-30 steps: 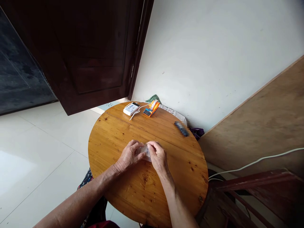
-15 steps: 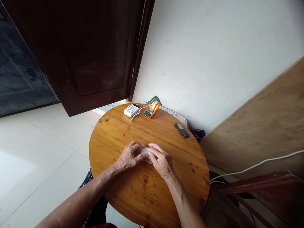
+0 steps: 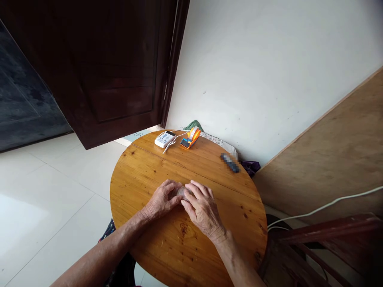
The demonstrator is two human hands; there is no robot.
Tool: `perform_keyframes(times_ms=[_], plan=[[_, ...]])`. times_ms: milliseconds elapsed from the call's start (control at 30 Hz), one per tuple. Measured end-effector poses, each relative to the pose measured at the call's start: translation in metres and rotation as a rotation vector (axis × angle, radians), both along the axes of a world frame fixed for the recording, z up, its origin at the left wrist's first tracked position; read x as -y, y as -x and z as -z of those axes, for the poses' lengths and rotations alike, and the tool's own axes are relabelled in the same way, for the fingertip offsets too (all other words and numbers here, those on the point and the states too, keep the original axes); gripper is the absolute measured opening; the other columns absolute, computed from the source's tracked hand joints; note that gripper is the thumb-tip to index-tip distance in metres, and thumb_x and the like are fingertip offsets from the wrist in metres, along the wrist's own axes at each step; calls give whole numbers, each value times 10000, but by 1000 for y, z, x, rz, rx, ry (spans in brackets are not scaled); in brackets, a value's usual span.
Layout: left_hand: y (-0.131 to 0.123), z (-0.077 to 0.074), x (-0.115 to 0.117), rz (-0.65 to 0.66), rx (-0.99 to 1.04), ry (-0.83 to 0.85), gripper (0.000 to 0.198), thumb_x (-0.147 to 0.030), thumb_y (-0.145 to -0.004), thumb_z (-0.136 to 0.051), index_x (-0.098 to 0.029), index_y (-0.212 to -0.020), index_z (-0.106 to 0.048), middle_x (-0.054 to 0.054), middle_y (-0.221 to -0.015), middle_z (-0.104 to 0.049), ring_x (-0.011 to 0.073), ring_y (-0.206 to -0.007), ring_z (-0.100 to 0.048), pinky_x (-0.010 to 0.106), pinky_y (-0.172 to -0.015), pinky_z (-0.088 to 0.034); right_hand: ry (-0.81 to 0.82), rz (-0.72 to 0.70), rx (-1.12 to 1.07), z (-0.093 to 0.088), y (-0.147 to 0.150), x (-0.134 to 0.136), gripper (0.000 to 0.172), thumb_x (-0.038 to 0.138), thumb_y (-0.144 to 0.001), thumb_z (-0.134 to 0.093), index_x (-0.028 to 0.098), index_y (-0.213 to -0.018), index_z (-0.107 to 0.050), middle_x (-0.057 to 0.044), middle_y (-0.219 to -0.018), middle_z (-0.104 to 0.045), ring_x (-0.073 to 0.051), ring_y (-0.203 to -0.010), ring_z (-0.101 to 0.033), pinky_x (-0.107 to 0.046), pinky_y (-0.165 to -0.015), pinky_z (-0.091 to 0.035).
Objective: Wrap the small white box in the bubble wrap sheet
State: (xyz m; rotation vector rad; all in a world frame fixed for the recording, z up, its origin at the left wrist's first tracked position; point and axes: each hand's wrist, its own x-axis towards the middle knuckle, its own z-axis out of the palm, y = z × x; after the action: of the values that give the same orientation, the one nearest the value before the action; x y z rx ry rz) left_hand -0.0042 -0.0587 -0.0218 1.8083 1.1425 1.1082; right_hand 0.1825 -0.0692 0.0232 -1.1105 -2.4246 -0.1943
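Between my hands, on the round wooden table, lies a small pale, semi-clear object, maybe plastic; its kind does not show. My left hand is closed round its left end, thumb at the near side and fingers at the far side. At the right end, my right hand curves over it with fingers and thumb on its sides. Both hands cover much of the object.
Toward the back stand a white device with a cord and an orange tape dispenser. A dark, pixelated long object lies at the back right. Beyond are a white wall and a dark door; a reddish wooden chair is at right.
My right hand has shifted its hold: the thumb has come down to the near side and the fingers now reach over the object's right end. My left hand stays nearly the same.
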Motion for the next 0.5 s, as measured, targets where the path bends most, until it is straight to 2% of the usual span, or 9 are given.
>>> perform_keyframes(times_ms=[200, 367, 500], plan=[[-2, 1, 0, -23, 1, 10, 347, -316, -853, -640, -178, -1172, -649, 102, -1138, -616, 238, -1053, -606, 384, -946, -495, -129, 54, 38, 4, 7, 9, 157, 181, -944, -542, 197, -1028, -674, -80, -1112, -697, -263, -1179, -545, -425, -1008, -375], [-4, 3, 0, -47, 6, 12, 350, -276, -838, -642, -171, -1171, -654, 93, -1118, -579, 217, -999, -604, 368, -913, -507, -151, 111, -161, 5, -1, 24, 158, 178, -939, -549, 225, -971, -697, -81, -1152, -680, -235, -1094, -591, -402, -939, -420], [-4, 4, -1, -46, 4, 25, 360, -245, -826, -637, -167, -1177, -654, 94, -1139, -571, 220, -1041, -592, 369, -954, -486, -128, 185, -259, 7, -15, 19, 223, 185, -958, -494, 215, -1054, -693, -94, -1150, -667, -221, -1035, -617, -378, -891, -462]])
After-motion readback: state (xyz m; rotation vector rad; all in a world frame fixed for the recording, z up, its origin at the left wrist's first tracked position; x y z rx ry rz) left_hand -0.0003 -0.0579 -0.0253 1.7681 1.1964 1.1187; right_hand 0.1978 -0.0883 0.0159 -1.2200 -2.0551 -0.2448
